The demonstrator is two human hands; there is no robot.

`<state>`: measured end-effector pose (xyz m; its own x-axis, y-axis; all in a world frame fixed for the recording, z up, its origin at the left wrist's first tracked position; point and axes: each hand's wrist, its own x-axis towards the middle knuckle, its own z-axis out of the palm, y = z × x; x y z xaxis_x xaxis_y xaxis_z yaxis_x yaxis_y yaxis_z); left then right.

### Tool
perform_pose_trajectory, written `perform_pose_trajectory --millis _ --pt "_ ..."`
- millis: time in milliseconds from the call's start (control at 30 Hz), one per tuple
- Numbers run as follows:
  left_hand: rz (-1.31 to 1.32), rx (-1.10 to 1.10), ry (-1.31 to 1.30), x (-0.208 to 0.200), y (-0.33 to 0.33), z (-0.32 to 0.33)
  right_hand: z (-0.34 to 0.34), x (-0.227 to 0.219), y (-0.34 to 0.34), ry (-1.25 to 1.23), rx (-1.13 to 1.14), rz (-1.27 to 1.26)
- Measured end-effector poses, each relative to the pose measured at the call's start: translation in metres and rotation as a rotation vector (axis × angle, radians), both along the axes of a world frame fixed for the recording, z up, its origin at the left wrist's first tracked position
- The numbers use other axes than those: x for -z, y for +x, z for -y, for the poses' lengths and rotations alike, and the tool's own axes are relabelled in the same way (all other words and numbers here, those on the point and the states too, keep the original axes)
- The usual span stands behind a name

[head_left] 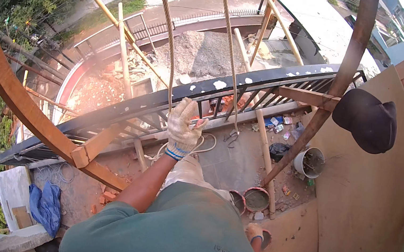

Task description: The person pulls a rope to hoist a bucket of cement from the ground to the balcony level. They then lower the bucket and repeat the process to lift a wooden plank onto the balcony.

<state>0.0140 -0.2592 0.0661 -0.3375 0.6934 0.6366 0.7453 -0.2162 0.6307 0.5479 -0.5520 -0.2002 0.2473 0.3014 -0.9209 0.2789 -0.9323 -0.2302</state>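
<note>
My left hand [183, 128], in a cream knit glove with a blue-edged cuff, reaches out over the black metal railing [135, 106]. Its thumb stands apart from the fingers, and nothing shows in its grip. Beside its fingers hangs a twisted rope [169, 39], passing partly behind the glove. A second rope [228, 31] hangs further right, with a metal hook [234, 138] near its lower end. Low on the right is my right hand [253, 233], also gloved, next to a round dark container [267, 239]. My body hides part of it, and its fingers are unclear.
Two mortar buckets [256, 199] [238, 201] stand by my legs, and a white bucket [309, 162] lies tilted further right. A slanting wooden pole [317, 114] carries a dark cap [366, 120]. Curved timber [25, 114] crosses on the left. Broken bricks [107, 197] and a blue tarp [45, 206] lie lower left.
</note>
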Motion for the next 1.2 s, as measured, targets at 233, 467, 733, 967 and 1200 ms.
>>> perform_pose_trajectory --millis 233,467,733,967,1200 --pt "0.478 -0.098 -0.167 -0.137 -0.103 -0.172 -0.397 -0.16 -0.193 1.043 -0.352 0.073" --pt "1.008 0.029 -0.672 -0.055 -0.122 -0.16 -0.596 -0.262 -0.414 1.181 -0.657 -0.182" --pt "0.692 -0.248 -0.229 -0.132 -0.142 -0.112 -0.565 -0.203 -0.359 0.826 -0.653 -0.749" --pt "1.036 -0.373 -0.349 -0.17 -0.131 -0.145 -0.574 -0.324 -0.364 0.532 -1.05 -0.577" --pt "0.997 -0.59 -0.568 0.042 -0.127 0.03 -0.555 -0.252 -0.314 0.669 -1.012 -0.618"
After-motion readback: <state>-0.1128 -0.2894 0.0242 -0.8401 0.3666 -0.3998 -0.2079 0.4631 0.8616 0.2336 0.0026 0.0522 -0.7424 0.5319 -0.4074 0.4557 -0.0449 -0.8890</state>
